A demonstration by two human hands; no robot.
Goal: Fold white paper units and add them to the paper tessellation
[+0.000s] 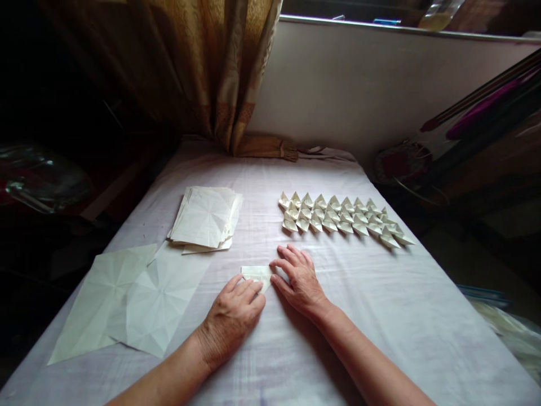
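A small piece of folded pale paper [257,273] lies flat on the cloth in front of me, its top edge straight. My left hand [237,304] rests over its lower left part, the fingers bent and close together, holding it down. At the paper's right end is my right hand [298,277], its fingers apart, with the thumb and index fingertip touching or nearly touching the edge. The left fingers hide part of the paper.
Creased paper sheets [163,299] lie spread at the left, below a paper stack [205,217]. Rows of several folded, pointed paper boats [333,214] stand at the right. A pale cloth [380,327] covers the surface. Behind it hangs a gold curtain [230,73] beside a wall [338,90].
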